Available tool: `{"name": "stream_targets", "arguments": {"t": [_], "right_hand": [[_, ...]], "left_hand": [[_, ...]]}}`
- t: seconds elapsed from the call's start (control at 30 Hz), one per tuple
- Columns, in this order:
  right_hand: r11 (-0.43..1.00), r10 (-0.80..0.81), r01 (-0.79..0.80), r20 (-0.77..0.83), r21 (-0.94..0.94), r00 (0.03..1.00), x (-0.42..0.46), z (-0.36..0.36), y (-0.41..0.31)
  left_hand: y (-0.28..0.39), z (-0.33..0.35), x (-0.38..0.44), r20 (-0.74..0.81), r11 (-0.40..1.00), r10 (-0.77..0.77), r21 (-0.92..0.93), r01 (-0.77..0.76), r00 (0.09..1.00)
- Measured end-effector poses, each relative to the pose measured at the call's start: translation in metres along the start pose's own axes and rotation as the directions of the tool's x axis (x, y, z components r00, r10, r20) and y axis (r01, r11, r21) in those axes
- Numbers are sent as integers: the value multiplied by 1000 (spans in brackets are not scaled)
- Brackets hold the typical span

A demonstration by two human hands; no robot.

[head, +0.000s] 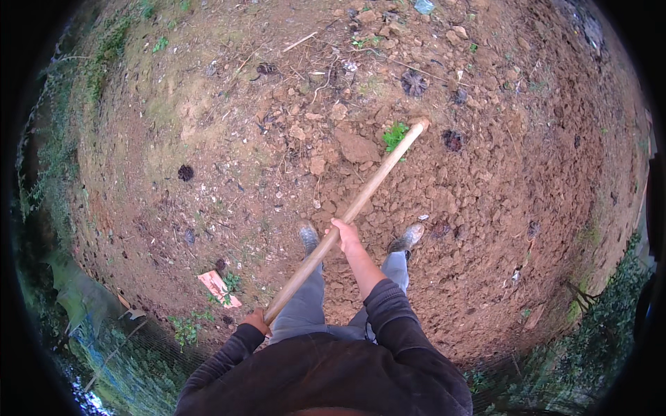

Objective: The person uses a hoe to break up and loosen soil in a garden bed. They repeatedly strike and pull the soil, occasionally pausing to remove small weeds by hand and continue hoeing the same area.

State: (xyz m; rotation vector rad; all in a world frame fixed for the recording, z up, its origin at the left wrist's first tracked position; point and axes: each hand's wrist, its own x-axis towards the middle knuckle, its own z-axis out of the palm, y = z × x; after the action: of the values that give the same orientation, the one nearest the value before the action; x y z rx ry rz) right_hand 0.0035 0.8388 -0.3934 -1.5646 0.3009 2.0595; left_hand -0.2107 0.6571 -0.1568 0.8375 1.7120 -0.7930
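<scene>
A long wooden handle [369, 188] runs diagonally across my body, from low left to upper right. My left hand [256, 321] grips its lower end beside my hip. Farther up, my right hand [344, 234] is closed round the shaft, between and above my boots. The handle's far end reaches the loosened brown soil [463, 192] next to a small green plant [395, 136]. No tool head can be made out there; whether one is in the soil, I cannot tell.
Large clods [358, 146] lie left of the handle's far end. Firmer ground with dark dried plant clumps [185, 172] spreads left. A pinkish flat piece [219, 288] lies at lower left, near green netting [83, 296]. My muddy boots [411, 236] stand apart on the soil.
</scene>
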Motion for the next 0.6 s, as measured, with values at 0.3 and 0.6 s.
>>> {"name": "stream_targets", "arguments": {"t": [0.3,0.6], "right_hand": [[988,-42,11,200,153,979,-54,8,-121],[966,-95,81,45,244,994,36,-27,-126]], "left_hand": [[112,-133,-124,216,970,242,-75,-231,946],[94,-78,-109,123,909,388,-215,-357,914]]}}
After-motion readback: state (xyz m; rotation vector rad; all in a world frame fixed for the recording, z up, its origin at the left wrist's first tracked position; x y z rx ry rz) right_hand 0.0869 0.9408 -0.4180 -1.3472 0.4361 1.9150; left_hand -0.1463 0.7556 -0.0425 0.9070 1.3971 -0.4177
